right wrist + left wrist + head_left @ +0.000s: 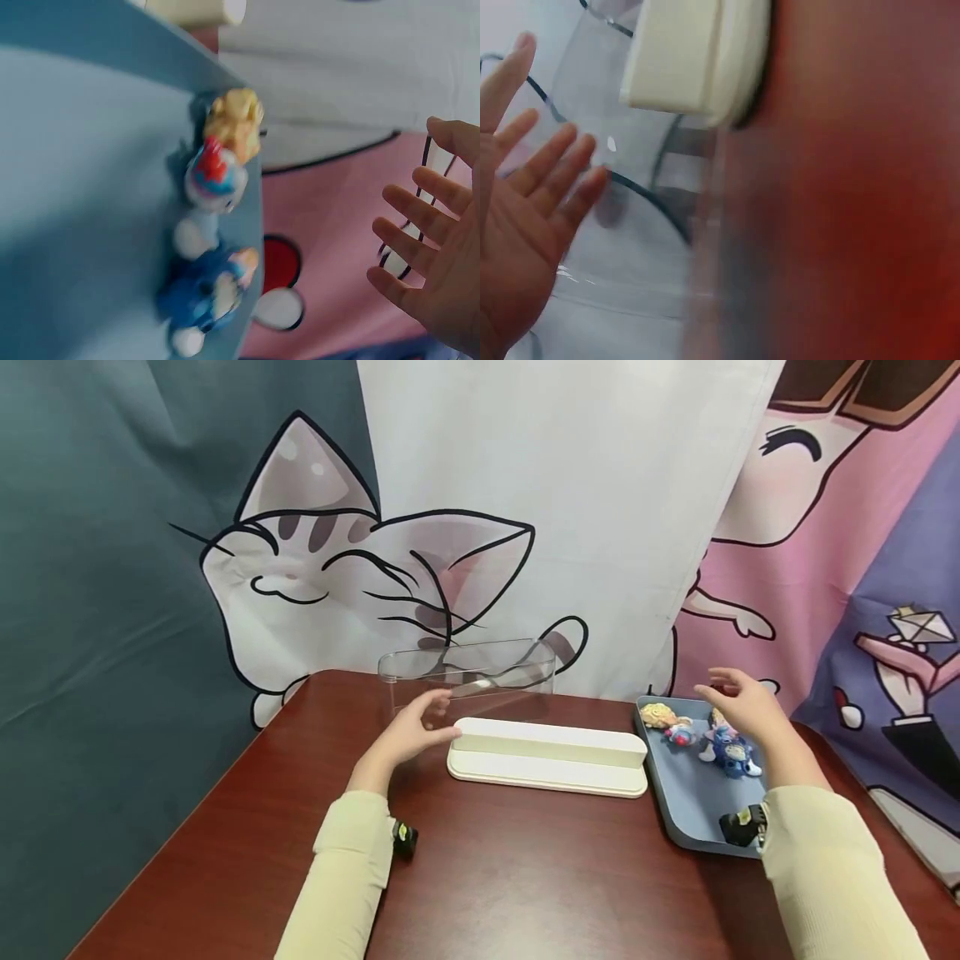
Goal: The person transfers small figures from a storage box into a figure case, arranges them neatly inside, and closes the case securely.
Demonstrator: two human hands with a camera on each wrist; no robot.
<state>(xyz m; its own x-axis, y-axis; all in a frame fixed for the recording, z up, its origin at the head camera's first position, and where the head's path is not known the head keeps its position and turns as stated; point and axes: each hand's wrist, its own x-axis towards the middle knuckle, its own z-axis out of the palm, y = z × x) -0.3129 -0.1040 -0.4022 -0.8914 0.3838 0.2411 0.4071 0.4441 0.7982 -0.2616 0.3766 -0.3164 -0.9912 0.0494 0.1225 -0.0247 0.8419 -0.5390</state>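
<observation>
My left hand [411,727] hovers by the left end of a cream stepped stand [551,756], fingers relaxed and holding nothing. In the left wrist view its palm and spread fingers show beside the stand's end. Behind the stand is a clear plastic cover [480,672], long with rounded ends. Over the far right part of a blue-grey tray [693,822] my right hand [750,706] is raised, its fingers loosely bent and nothing in them. Below it in the tray lie a blue figurine [729,753], a small white figurine with red and blue [680,732] and a yellowish figurine [658,716].
The brown table [540,877] runs up to a printed cloth backdrop [585,460] with cartoon animals. Close against the stand's right end stands the tray's left wall. Each wrist wears a small black camera [405,841].
</observation>
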